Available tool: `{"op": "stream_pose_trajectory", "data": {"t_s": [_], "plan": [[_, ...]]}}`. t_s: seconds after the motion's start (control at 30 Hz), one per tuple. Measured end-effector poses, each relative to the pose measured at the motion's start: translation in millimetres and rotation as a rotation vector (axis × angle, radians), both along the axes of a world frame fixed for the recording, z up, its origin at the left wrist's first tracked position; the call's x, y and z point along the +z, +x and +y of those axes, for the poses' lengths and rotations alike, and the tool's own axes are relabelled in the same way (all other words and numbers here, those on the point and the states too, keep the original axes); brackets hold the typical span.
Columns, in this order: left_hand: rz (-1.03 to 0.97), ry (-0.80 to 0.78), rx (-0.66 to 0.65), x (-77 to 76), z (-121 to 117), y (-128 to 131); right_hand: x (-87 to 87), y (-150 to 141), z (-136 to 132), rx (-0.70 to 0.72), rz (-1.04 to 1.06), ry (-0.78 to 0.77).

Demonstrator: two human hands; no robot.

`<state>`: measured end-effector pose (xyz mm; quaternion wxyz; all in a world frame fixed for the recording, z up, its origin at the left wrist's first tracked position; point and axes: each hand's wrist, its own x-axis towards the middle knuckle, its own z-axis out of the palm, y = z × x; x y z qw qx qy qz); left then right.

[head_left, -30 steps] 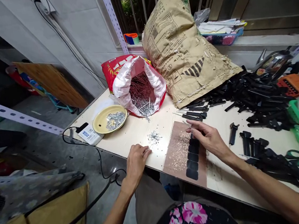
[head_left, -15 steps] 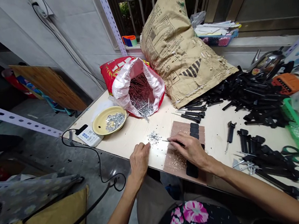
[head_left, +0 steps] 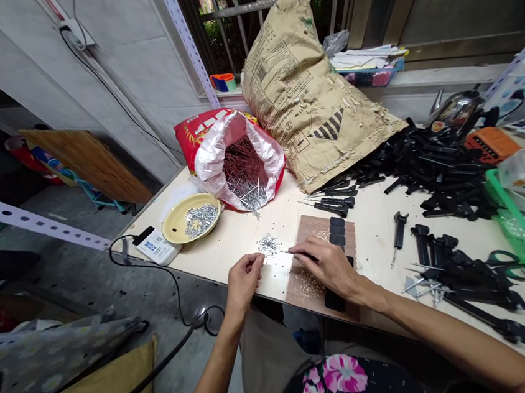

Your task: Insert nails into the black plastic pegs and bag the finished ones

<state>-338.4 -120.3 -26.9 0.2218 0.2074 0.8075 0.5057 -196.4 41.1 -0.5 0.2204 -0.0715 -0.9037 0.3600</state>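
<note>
My left hand [head_left: 244, 281] is at the table's front edge, its thumb and fingertips pinched together. Anything between them is too small to make out. My right hand [head_left: 329, 267] rests over the brown board [head_left: 300, 286], closed around a thin dark-handled tool with a metal tip [head_left: 286, 252]. That tip points left, beside a small heap of tiny silvery parts [head_left: 268, 244] on the bare wood. Black flat pieces [head_left: 336, 231] lie in a row on the board, partly hidden under my right hand. More silvery parts sit in a yellow dish [head_left: 171, 225] at the left.
A red and white bag [head_left: 202, 159] of long nails or screws stands behind the heap, against a big brown paper sack [head_left: 305, 111]. Black plastic pieces [head_left: 447, 164] pile up at the right, near scissors [head_left: 509, 267] and a green basket [head_left: 504, 221]. A white power bank [head_left: 158, 248] lies left.
The view has shifted slightly. My left hand's fingertips have turned more toward the right, still pinched. My right hand keeps the tool near the heap, its tip slightly lower.
</note>
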Motion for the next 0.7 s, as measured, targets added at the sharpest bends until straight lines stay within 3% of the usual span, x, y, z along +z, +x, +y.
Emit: {"op": "stream_pose_trajectory", "data": {"t_s": [0.1, 0.2, 0.37, 0.7], "plan": [[-0.518, 0.308, 0.062, 12.8, 7, 12, 6.2, -2, -4, 0.020, -0.018, 0.061], [-0.699, 0.480, 0.068, 22.8, 16, 23, 11.8, -3, -6, 0.006, -0.046, 0.136], [-0.698, 0.538, 0.082, 30.0, 26, 33, 13.9, 0, -2, -0.014, -0.062, 0.208], [-0.491, 0.452, 0.038, 29.5, 30, 37, 20.6, 7, -1, -0.081, -0.048, 0.416]]}}
